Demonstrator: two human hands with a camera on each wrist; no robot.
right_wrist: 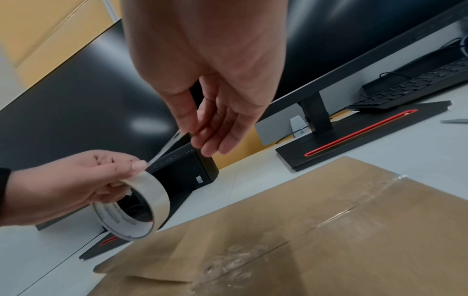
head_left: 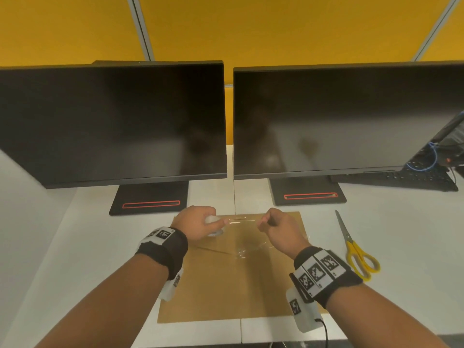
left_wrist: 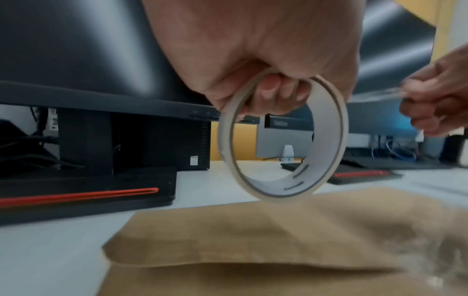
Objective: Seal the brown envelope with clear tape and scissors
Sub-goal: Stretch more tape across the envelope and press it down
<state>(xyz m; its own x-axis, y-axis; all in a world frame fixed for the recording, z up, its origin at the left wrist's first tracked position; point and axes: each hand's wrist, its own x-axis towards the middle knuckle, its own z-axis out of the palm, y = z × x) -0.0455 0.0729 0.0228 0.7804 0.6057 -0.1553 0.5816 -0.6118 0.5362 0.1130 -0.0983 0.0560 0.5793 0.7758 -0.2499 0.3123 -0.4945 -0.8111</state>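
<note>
Head view first, left to right: the left hand [head_left: 198, 222] grips a roll of clear tape [head_left: 213, 223] above the far left corner of the brown envelope [head_left: 226, 285]. Its fingers are curled through the roll's core and the thumb lies over the outer face. A strip of tape [head_left: 242, 220] runs level from the roll to the right hand [head_left: 276, 228], which pinches the free end between thumb and fingertips, the other fingers loosely folded. The envelope lies flat on the white desk [head_left: 401, 234] under both hands, its flap side up. A crinkled patch of clear tape [head_left: 244, 253] already sits on the flap seam near the middle. Well to the right of the envelope, the yellow-handled scissors [head_left: 356, 249] lie on the desk, blades shut and pointing away, touched by neither hand.

Left wrist view shows the roll [left_wrist: 281, 140] hanging from the curled fingers [left_wrist: 273, 90], clear of the envelope [left_wrist: 253, 240] below. Dark marks are printed inside its white core, too blurred to read.

Right wrist view shows faint print around the core's rim [right_wrist: 113, 216], also unreadable. A small label on the monitor [left_wrist: 76, 50] edge cannot be read either.

Behind the envelope stand two dark monitors on black bases with red slots [head_left: 150, 204]. A black keyboard [head_left: 406, 179] lies at far right.
</note>
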